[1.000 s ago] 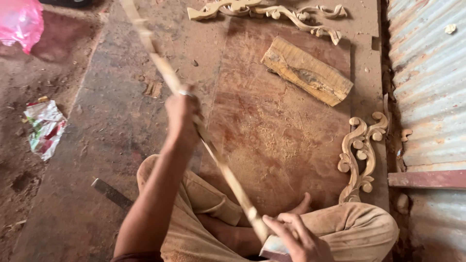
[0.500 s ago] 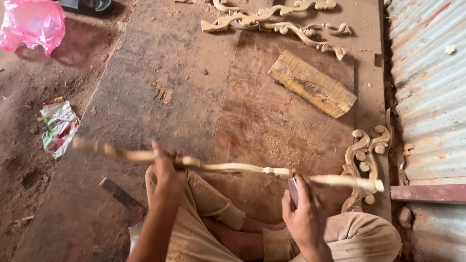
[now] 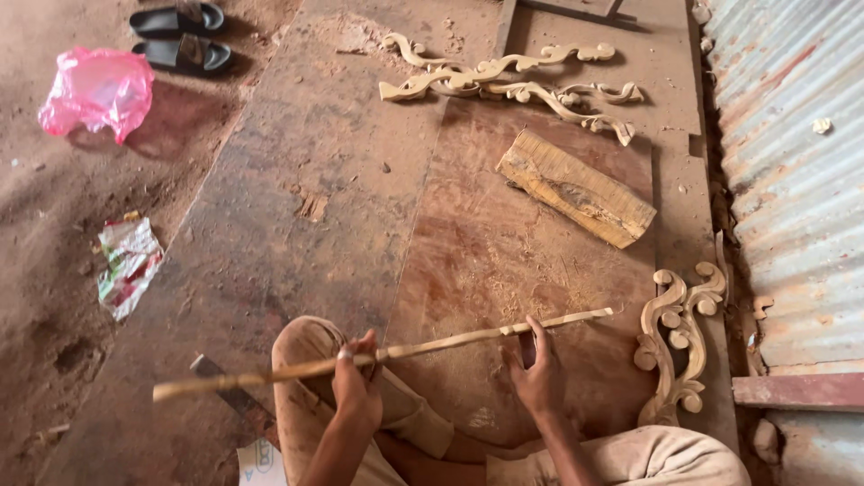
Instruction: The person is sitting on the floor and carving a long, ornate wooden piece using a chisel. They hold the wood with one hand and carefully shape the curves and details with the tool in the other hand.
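The carved wooden strip (image 3: 387, 353) has tilted slightly; left hand (image 3: 355, 391) grips it mid-length, right hand (image 3: 537, 376) holds it with a small tool, trimming apparently unfinished.

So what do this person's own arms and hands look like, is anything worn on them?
Both forearms are bare, with no sleeves, gloves or watch in view. The left hand wears a pale ring on one finger. The right hand shows nothing worn. Both arms are slim.

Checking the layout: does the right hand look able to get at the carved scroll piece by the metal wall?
Probably yes: the carved scroll piece lies just beside the right hand, nothing between, though that hand holds the long stick.
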